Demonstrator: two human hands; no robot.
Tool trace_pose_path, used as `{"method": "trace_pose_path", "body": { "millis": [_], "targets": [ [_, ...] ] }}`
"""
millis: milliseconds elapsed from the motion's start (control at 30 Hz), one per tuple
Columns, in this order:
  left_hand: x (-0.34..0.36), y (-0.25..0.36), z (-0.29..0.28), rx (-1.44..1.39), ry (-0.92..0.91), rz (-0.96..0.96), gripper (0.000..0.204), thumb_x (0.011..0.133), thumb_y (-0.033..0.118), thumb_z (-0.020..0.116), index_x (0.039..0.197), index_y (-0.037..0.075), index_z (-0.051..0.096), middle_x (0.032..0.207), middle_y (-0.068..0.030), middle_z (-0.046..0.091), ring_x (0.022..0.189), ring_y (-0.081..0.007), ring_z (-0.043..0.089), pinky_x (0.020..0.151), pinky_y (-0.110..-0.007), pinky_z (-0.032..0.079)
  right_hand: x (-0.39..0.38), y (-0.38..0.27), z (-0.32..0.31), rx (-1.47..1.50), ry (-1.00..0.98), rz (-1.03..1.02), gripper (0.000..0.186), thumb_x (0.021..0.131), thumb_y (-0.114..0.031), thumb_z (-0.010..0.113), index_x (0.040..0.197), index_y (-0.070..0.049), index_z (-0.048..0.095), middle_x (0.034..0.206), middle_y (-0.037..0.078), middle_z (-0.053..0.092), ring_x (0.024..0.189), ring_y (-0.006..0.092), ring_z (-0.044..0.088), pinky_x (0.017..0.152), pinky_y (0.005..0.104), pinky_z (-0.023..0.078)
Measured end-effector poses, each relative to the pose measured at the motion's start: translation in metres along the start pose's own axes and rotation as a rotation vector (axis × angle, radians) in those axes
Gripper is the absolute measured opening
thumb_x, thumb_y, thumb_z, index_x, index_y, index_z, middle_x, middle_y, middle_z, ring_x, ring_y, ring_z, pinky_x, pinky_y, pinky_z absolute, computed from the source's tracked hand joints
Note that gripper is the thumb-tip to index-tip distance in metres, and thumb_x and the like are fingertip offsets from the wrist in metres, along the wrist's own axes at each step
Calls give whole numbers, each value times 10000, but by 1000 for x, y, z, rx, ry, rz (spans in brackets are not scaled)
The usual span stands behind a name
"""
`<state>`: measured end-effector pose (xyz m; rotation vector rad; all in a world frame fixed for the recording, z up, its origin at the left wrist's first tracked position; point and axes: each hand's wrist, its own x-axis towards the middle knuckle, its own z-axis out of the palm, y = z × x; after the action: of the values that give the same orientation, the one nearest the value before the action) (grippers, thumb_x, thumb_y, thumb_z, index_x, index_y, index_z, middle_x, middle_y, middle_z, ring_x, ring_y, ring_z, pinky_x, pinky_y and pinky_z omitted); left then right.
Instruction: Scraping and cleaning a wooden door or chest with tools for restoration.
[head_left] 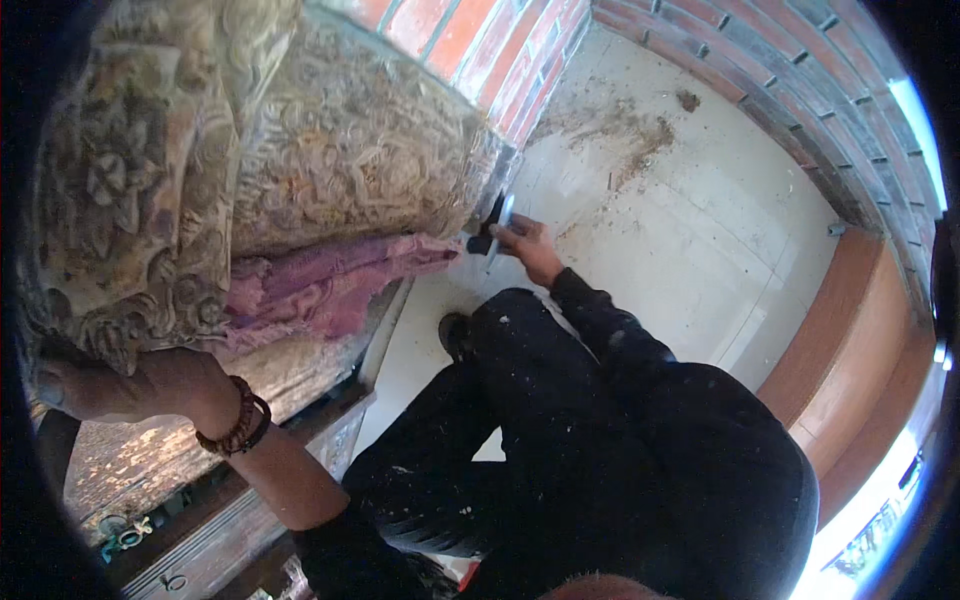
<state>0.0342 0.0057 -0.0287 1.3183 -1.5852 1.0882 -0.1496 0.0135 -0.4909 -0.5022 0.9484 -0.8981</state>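
Note:
At the left, my left hand (150, 388) is closed at the lower edge of a brown patterned cloth cover (340, 165); its fingertips are partly hidden. Beaded bracelets circle that wrist. In my right hand (530, 248), near the cover's far corner, is a small flat tool (504, 216) with a pale, straight strip and a black part; its exact kind does not show. The tool is close to the floor and the base of the brick wall. A crumpled purple-pink cloth (320, 290) hangs out from beneath the cover, its tip near the tool.
Brick walls (800, 80) meet at the far corner. Brown dirt (645, 140) is scattered over the pale tiled floor (720, 230). At the right stands a brown wooden ledge (835, 340). Wooden furniture with ring pulls (172, 580) is at lower left. My bent knees are between my arms.

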Motion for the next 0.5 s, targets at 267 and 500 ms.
{"method": "trace_pose_path", "body": {
  "millis": [267,500],
  "targets": [
    [10,-40,-9,49,52,205,563,1061,449,371,1239,-69,500,1140,-164,537,1004,-226,535,852,-381,494,10,33,-14,120,-119,67,271,912,-135,702,1133,17,659,1000,72,700,899,129,642,805,300,535],
    [1,-20,13,-218,-26,-78,575,1060,415,395,1319,-98,401,1204,-151,501,1070,-240,545,917,-379,523,42,50,-48,-948,-17,-28,374,874,-288,732,1043,34,645,779,203,692,696,303,676,647,384,530]
  ]
}}
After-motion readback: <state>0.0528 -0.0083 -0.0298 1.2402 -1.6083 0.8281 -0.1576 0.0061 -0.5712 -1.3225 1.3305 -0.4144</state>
